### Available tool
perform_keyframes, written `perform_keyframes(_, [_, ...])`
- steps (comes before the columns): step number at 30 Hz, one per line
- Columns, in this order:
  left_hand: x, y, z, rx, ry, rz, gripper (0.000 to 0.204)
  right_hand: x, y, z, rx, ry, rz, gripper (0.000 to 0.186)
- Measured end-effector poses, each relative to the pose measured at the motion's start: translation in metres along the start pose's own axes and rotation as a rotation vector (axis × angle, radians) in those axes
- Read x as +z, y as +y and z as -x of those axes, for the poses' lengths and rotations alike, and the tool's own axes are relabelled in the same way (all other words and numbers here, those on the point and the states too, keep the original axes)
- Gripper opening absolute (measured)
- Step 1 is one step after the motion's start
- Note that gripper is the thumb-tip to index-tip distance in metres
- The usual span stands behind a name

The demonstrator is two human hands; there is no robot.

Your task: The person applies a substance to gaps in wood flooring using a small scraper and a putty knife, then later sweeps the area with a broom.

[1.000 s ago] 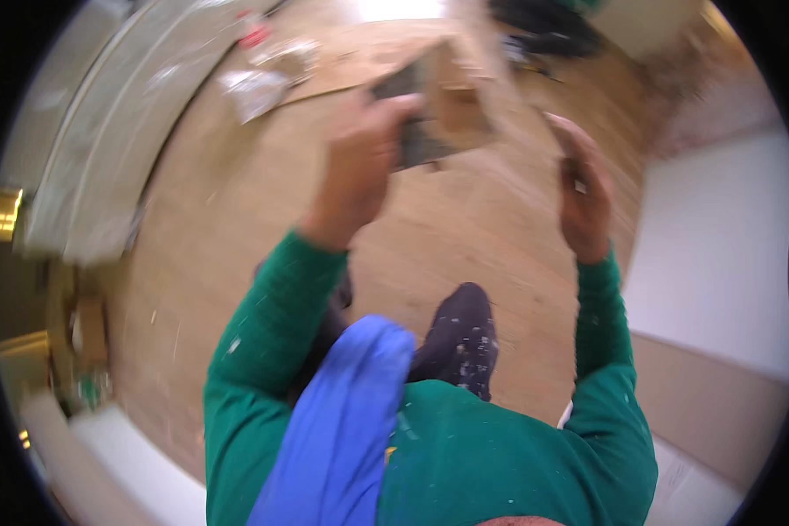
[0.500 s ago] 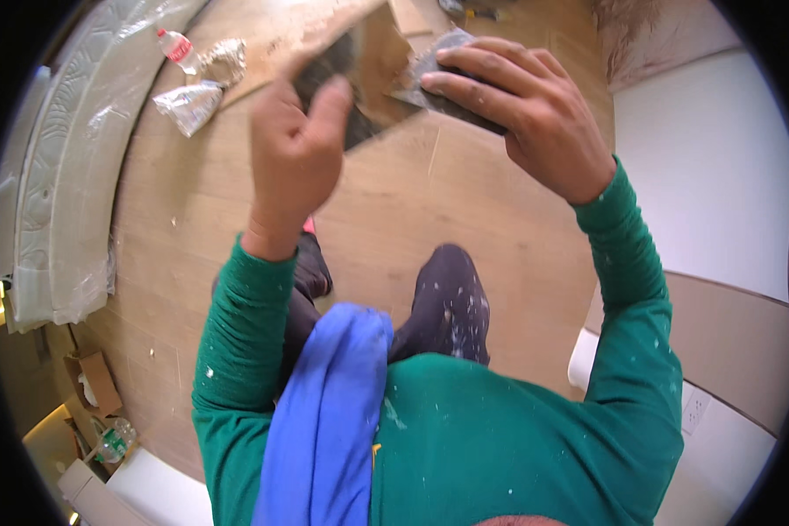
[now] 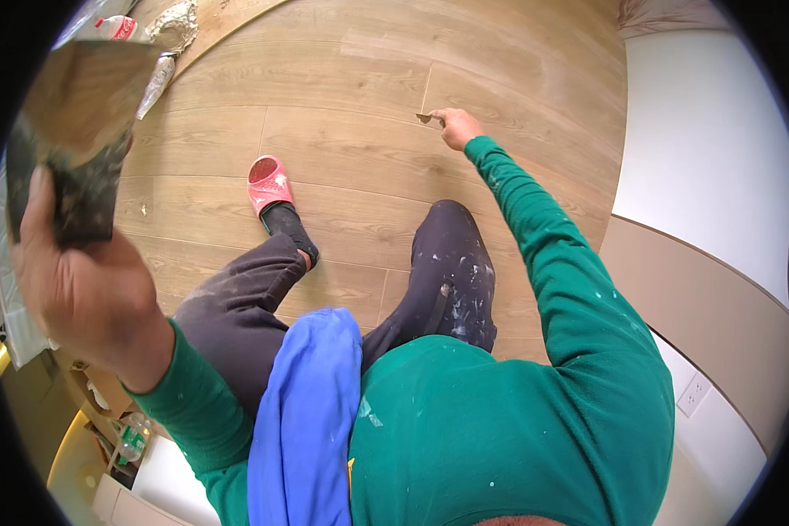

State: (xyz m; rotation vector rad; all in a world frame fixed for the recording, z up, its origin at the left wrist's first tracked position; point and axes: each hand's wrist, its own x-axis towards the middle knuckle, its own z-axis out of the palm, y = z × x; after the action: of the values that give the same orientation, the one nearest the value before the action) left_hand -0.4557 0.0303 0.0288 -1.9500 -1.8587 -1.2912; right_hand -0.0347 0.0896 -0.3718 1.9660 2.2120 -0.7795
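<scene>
My left hand (image 3: pixel 92 294) is raised at the left, its thumb closed over the dark, smeared end of a wide flat scraper (image 3: pixel 66 188). The scraper's far half looks tan; whether that is paste or a reflection I cannot tell. My right arm is stretched forward, and the right hand (image 3: pixel 458 129) is down by the wooden floor (image 3: pixel 351 149), close to a joint between planks. From its fingers a small dark scraper blade (image 3: pixel 424 117) points left, at or just above the floor. The fingers hide most of this tool.
A pink slipper (image 3: pixel 269 182) is on my left foot. At the far left are a red-labelled bottle (image 3: pixel 121 28) and crumpled plastic bags (image 3: pixel 174 28). A white panel (image 3: pixel 710 131) rises along the right. A blue cloth (image 3: pixel 311 412) hangs down my front.
My hands were together in front, each on a flat tool. The left has drawn back to the left with the wide scraper; the right has reached forward and down to the floor.
</scene>
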Motion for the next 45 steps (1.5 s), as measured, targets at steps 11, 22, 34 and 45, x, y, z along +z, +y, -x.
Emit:
perform_keyframes(11, [0.023,0.030,-0.008,-0.601,0.220,0.566,0.040,0.107,-0.008,0.021,-0.169,0.375,0.231,0.025])
perform_keyframes(22, [0.010,0.015,-0.003,-0.479,0.099,0.646,0.037,0.090,0.008,0.025,-0.178,0.225,0.206,0.025])
perform_keyframes(34, [0.014,0.023,-0.006,-0.545,0.118,0.748,0.037,0.079,0.042,0.044,-0.024,0.342,0.245,0.041])
perform_keyframes(45, [0.013,0.014,-0.006,-0.592,0.210,0.644,0.038,0.011,0.077,-0.067,-0.112,0.287,0.095,0.041])
